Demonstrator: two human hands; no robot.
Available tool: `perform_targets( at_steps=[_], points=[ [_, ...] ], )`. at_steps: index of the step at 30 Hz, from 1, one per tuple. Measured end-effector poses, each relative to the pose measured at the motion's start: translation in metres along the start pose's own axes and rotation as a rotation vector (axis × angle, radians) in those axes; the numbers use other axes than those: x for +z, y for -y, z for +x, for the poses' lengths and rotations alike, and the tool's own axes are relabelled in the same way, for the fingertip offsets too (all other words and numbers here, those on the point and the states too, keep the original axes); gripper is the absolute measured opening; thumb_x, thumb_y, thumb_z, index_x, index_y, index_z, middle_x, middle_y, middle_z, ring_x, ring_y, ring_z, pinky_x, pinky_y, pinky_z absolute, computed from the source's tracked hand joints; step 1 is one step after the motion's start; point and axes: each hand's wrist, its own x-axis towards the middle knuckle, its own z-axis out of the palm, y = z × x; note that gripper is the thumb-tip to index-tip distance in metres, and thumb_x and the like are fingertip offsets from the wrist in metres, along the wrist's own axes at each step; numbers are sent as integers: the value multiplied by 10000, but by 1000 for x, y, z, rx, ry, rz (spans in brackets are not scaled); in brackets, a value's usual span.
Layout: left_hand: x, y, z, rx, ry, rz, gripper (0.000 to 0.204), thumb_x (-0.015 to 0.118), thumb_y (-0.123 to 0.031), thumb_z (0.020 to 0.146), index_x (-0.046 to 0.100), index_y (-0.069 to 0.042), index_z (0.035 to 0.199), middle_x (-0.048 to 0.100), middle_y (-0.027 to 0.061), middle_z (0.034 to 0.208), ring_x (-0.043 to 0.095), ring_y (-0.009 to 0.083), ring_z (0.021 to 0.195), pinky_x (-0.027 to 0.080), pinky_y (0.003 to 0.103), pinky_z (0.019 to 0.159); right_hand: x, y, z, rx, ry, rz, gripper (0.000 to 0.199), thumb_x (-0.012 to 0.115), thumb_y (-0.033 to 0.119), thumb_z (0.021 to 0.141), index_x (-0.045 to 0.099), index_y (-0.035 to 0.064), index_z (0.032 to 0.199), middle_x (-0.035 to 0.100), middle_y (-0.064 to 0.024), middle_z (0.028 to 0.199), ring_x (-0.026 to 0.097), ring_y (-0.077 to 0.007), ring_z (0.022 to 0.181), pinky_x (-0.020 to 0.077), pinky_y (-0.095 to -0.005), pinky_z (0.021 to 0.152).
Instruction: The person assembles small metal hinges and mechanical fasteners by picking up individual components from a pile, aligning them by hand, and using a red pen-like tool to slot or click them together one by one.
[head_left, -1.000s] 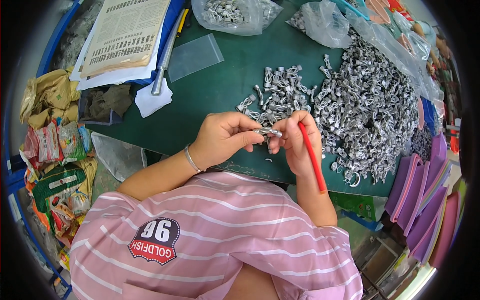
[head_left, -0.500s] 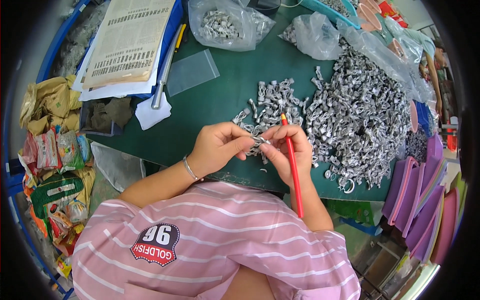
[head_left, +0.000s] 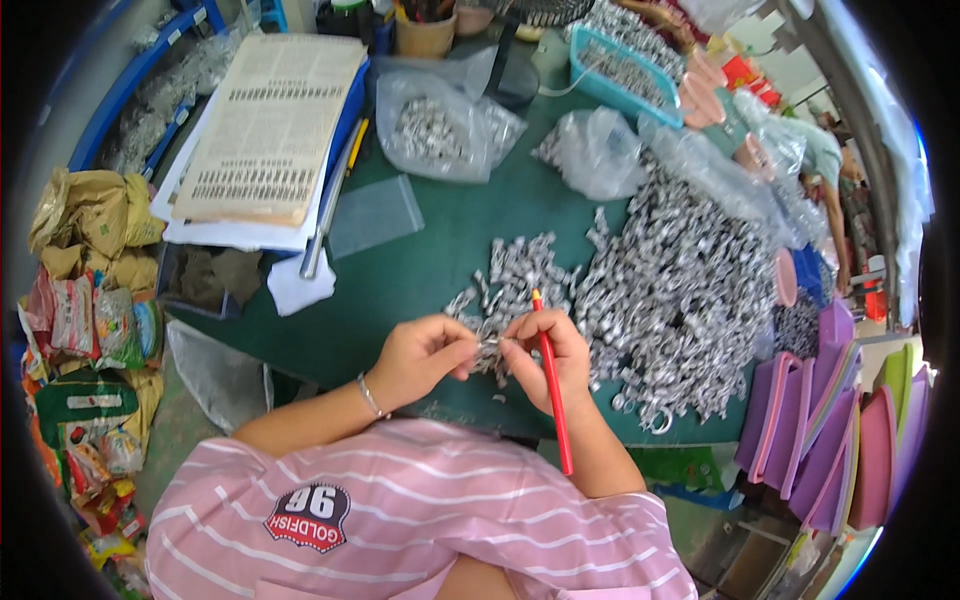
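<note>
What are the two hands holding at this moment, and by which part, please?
Both hands pinch a small silvery metal part between their fingertips, left hand at its left end, right hand at its right. The right hand also grips a red pencil near its upper end.

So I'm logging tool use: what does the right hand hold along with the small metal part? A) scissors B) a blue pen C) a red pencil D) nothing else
C: a red pencil runs through the right hand, tip pointing up.
</note>
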Motion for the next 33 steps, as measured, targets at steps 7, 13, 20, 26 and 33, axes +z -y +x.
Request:
perform_targets(
  at_steps=[7,13,20,26,33],
  points=[
    [-9,7,3,30,-121,-53,78,568,-62,834,564,16,835,587,53,698,551,81,569,459,196,532,-47,27,92,-42,33,-16,176,601,-67,724,467,39,768,515,0,670,478,-75,616,413,-218,567],
    [-10,4,1,48,-127,-6,64,568,-42,825,559,21,826,589,60,688,562,94,562,462,201,532,-143,38,205,-118,-611,381,187,529,91,830,405,38,961,551,-114,879,587,-203,819,497,-275,682],
    [-14,4,3,470,-24,688,248,716,-44,641,583,-40,850,539,95,955,545,174,817,445,272,649,-137,8,136,-72,-504,300,147,494,158,882,441,29,928,588,-125,887,592,-163,731,499,-263,617],
    [-3,11,5,489,174,998,346,731,-62,572,605,-101,892,478,106,1111,456,297,1025,346,392,866,-97,-10,73,-119,87,-513,129,572,-31,727,490,34,801,583,-77,737,590,-187,720,451,-312,589],
    [2,8,13,474,153,1007,290,700,-22,601,603,-95,864,501,85,1068,467,284,1012,353,386,844,-82,-42,70,-173,126,-1182,171,601,14,654,502,80,776,574,-72,720,544,-292,749,386,-407,635]
  ],
)
